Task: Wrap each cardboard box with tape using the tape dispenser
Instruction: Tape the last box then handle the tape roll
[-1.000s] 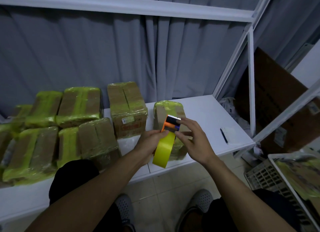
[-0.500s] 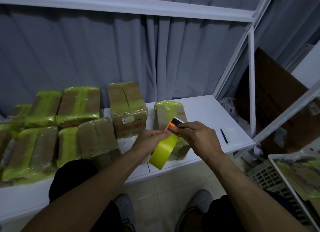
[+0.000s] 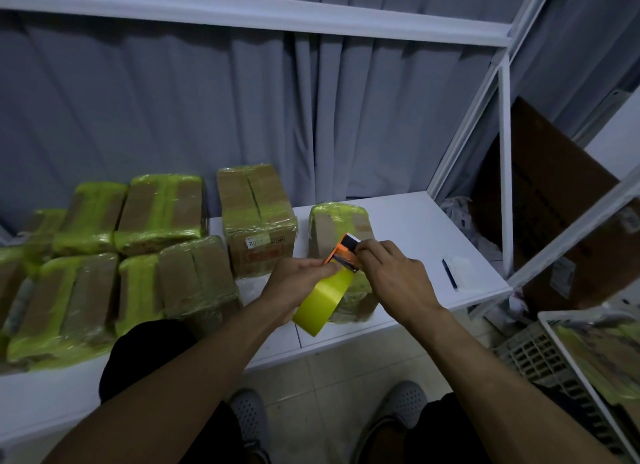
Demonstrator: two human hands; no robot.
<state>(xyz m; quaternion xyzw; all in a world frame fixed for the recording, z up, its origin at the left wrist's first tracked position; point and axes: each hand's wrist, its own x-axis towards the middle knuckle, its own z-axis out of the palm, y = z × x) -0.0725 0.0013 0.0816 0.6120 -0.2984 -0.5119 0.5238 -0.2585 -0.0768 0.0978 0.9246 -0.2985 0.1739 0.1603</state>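
The left hand [image 3: 299, 278] grips the tape roll [image 3: 320, 302], fingers curled over its top. Just past them the right hand [image 3: 393, 278] pinches the orange dispenser [image 3: 341, 250], perhaps at the tape end. A wrapped box [image 3: 337, 219] lies beyond the fingertips on the table [image 3: 415, 228]

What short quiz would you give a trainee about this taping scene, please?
1. True or false: the dispenser lies on the table.
2. Its tape is: A red, B yellow, C blue.
3. Which hand is nearer the pen?
Key: 1 false, the left hand and right hand hold it up. 2 B. 3 the right hand.
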